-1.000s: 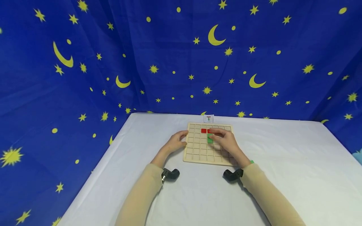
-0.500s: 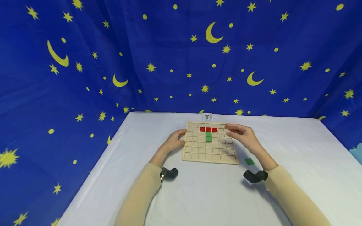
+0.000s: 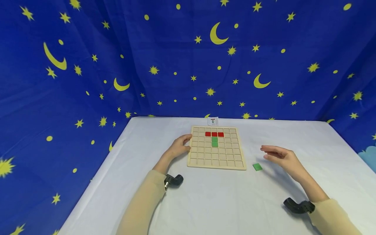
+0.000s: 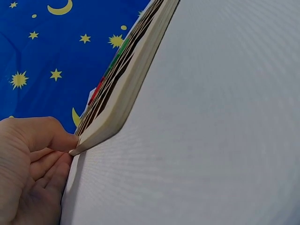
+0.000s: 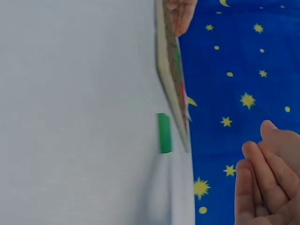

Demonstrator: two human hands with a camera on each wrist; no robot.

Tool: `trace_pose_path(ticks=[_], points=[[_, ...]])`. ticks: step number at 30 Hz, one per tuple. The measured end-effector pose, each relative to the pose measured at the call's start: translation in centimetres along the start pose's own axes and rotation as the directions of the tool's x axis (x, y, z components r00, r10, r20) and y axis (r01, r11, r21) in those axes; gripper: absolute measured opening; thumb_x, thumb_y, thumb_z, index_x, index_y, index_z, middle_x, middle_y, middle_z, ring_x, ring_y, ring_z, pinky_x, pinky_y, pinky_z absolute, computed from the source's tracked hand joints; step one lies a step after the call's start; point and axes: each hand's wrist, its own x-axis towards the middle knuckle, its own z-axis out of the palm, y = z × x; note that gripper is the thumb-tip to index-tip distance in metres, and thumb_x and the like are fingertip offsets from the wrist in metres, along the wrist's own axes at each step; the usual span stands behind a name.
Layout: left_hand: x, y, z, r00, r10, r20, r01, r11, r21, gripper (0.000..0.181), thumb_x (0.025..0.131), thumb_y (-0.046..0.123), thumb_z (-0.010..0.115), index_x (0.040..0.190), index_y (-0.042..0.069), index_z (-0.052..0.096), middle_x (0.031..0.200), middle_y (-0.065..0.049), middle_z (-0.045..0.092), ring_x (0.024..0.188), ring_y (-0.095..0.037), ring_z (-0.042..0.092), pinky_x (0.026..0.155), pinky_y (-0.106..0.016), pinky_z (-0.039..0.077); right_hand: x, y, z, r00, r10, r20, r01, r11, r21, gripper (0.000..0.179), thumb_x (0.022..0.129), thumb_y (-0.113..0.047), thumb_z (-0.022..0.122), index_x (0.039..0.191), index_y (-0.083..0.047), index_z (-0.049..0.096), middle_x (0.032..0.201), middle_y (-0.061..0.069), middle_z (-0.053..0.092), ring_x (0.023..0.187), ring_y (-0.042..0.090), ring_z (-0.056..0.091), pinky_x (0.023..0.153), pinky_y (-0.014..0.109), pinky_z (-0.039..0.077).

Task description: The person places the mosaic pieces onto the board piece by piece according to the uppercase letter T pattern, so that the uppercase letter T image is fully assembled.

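My left hand [image 3: 177, 147] holds the left edge of a square wooden grid board [image 3: 202, 157]; in the left wrist view its thumb and fingers meet the board's rim [image 4: 115, 119]. Three red tiles [image 3: 214, 134] form a row in the grid, with two green tiles [image 3: 215, 141] in a column below the middle one. A loose green square tile [image 3: 257, 167] lies on the table, right of the board. My right hand [image 3: 286, 160] hovers right of that tile, holding nothing, its fingers loosely bent. In the right wrist view the loose green tile [image 5: 164, 133] is apart from the fingers.
A small printed card [image 3: 212, 121] with a red and green T pattern lies behind the board. The white-covered table [image 3: 217, 199] ends at a blue star-patterned curtain [image 3: 176, 58]. Each wrist wears a black camera mount [image 3: 299, 206].
My right hand has left the tiles on the board and moved right, past its edge, uncovering the third red tile and the loose green tile. My left hand stays at the board's edge.
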Motion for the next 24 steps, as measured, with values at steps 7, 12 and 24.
trace_pose_path(ticks=[7, 12, 24], points=[[0.1, 0.0, -0.1, 1.0, 0.0, 0.002, 0.0, 1.0, -0.014, 0.062, 0.08, -0.011, 0.058, 0.14, -0.006, 0.039, 0.14, -0.021, 0.042, 0.129, -0.029, 0.041, 0.106, -0.029, 0.036, -0.8, 1.8, 0.9, 0.993, -0.077, 0.084, 0.079, 0.997, -0.013, 0.039, 0.09, -0.014, 0.064, 0.125, 0.001, 0.058, 0.124, 0.01, 0.06, 0.111, 0.005, 0.056, 0.09, 0.009, 0.042], [0.0, 0.0, -0.1, 1.0, -0.018, 0.011, 0.018, 1.0, -0.016, 0.063, 0.081, -0.01, 0.058, 0.14, -0.004, 0.038, 0.141, -0.019, 0.042, 0.129, -0.028, 0.041, 0.106, -0.028, 0.036, -1.3, 2.8, 1.6, 0.989, -0.12, 0.092, 0.13, 0.985, -0.112, 0.038, 0.088, -0.011, 0.066, 0.124, -0.002, 0.06, 0.123, 0.014, 0.06, 0.11, -0.005, 0.051, 0.092, 0.005, 0.036], [-0.2, 0.3, 0.0, 1.0, -0.024, -0.001, 0.024, 1.0, -0.007, 0.062, 0.081, -0.01, 0.058, 0.14, -0.004, 0.039, 0.14, -0.019, 0.042, 0.129, -0.028, 0.041, 0.107, -0.028, 0.035, -1.5, 3.6, 2.1, 0.98, -0.179, 0.092, 0.197, 0.943, -0.269, 0.036, 0.084, -0.008, 0.07, 0.119, -0.01, 0.065, 0.118, 0.006, 0.064, 0.11, -0.008, 0.046, 0.091, 0.002, 0.032]])
